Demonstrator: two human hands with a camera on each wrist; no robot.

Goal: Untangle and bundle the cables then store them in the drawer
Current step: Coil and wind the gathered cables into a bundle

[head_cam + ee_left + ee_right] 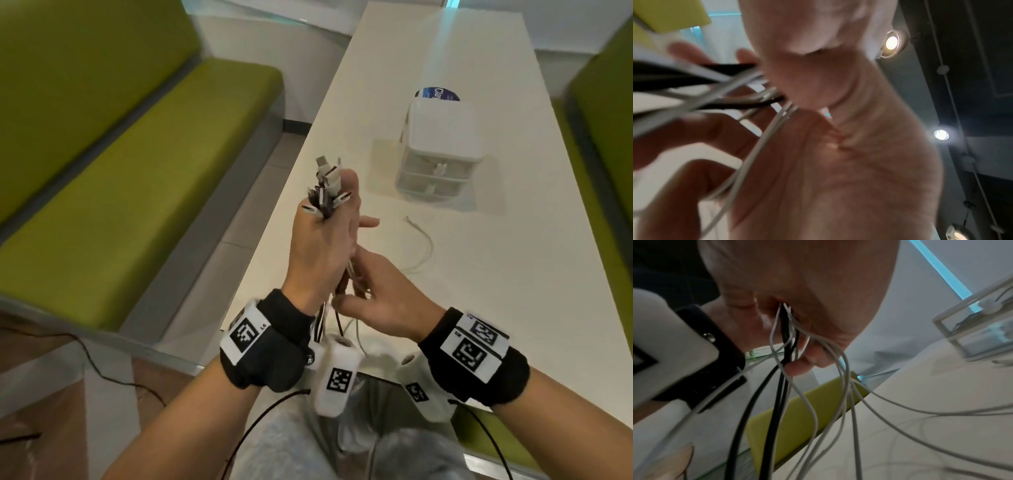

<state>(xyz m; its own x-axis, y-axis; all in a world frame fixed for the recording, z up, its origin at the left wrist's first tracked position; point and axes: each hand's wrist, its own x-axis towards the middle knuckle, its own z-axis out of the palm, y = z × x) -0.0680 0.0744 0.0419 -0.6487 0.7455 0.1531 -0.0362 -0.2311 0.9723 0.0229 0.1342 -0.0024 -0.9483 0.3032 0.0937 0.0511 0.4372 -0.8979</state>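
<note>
A bunch of black and white cables [327, 190] stands upright over the table's near left edge, its plugs fanned out at the top. My left hand [329, 222] grips the bunch just under the plugs. Right below it, my right hand [356, 291] curls round the same strands. In the left wrist view the cables [719, 91] cross my palm. Seen from the right wrist, the cables [789, 344] leave my closed fingers and hang down in loose loops onto the table. The white two-drawer box [442, 154] stands further back with both drawers closed.
One loose white cable [423, 246] trails on the white table [513, 291] between my hands and the drawer box. A blue-labelled item [438, 94] lies behind the box. Green benches [137, 178] flank the table on both sides.
</note>
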